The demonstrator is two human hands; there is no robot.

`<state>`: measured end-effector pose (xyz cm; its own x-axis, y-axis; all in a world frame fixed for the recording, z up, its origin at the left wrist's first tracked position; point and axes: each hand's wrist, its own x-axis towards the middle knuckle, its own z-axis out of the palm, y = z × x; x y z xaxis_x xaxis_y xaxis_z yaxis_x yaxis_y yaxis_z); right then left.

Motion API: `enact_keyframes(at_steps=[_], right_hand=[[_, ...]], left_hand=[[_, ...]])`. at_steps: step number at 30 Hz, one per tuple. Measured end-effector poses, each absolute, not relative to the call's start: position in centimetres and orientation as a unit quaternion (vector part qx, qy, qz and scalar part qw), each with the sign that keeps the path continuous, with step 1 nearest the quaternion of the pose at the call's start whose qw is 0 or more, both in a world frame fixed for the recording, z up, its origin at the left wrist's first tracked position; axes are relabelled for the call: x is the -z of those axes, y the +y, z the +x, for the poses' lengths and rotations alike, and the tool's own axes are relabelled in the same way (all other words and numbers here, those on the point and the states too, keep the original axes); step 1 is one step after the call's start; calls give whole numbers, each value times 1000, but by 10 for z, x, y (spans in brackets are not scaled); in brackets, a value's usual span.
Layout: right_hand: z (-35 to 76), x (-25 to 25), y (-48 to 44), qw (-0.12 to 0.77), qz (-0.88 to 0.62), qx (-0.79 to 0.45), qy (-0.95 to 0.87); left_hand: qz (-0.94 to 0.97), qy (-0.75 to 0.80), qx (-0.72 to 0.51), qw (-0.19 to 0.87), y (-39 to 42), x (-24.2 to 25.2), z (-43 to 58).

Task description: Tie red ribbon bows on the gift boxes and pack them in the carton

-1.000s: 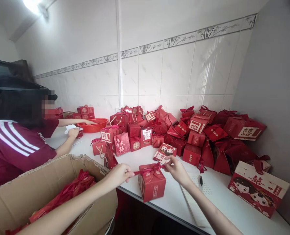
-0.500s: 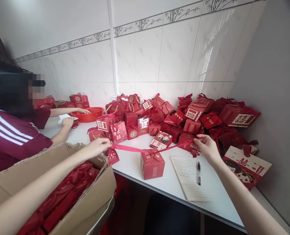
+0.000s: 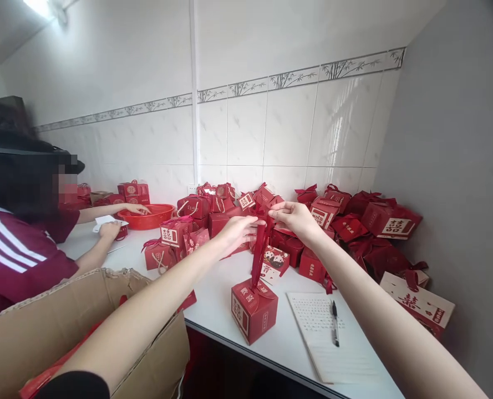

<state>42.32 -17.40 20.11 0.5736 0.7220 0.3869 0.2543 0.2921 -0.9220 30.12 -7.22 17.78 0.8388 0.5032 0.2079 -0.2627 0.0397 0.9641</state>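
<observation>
A small red gift box (image 3: 254,311) with pale Chinese characters stands on the white table (image 3: 213,288), near its front edge. From its top a dark red ribbon (image 3: 258,257) rises in two strands. My left hand (image 3: 243,231) pinches the ribbon from the left, above the box. Close beside it, my right hand (image 3: 294,219) pinches the ribbon from the right, fingertips together. Behind the ribbon lies a box with cartoon figures (image 3: 276,260), partly covered by it.
Many red gift boxes (image 3: 356,227) are heaped along the wall. A notebook (image 3: 313,316) with a pen (image 3: 335,324) lies right of the box. An open cardboard carton (image 3: 163,338) stands front left. Farther left, a person (image 3: 17,244) reaches into a red basin (image 3: 146,216).
My hands have come together and up over the box, lifting the ribbon from stretched out sideways to upright. The view has tilted upward.
</observation>
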Motion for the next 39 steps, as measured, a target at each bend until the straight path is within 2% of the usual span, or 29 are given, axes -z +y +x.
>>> enact_keyframes(at_steps=[4, 6, 7, 10, 12, 16, 19, 24, 26, 29, 32, 39], right_hand=[[423, -200, -187, 673, -580, -160, -431], [429, -196, -211, 634, -579, -199, -472], [433, -193, -225, 594, -575, -245, -506], [448, -176, -258, 402, -565, -438, -573], [452, -154, -262, 343, -600, -460, -557], [436, -96, -233, 327, -712, -381, -491], [415, -65, -214, 292, -739, -378, -475], [404, -50, -212, 290, -752, -276, -523], [406, -49, -214, 315, -732, -320, -513], [409, -43, -214, 372, -672, -429, -475], [408, -33, -213, 427, -652, -425, -460], [412, -14, -218, 453, -617, -441, -469]], left_hand=[[669, 105, -280, 680, -62, -176, 291], [713, 150, -304, 613, -46, -174, 275], [752, 182, -321, 547, -37, -171, 266], [866, 236, -339, 281, -13, -152, 243], [917, 207, -278, 198, -8, -131, 239], [952, 92, -122, 264, -24, -79, 253], [951, 38, -92, 292, -37, -55, 264], [958, 109, -80, 252, -40, -55, 255], [951, 137, -56, 270, -40, -59, 246], [902, 169, -1, 398, -40, -60, 233], [834, 184, 59, 517, -38, -55, 224], [837, 112, 88, 528, -30, -45, 218]])
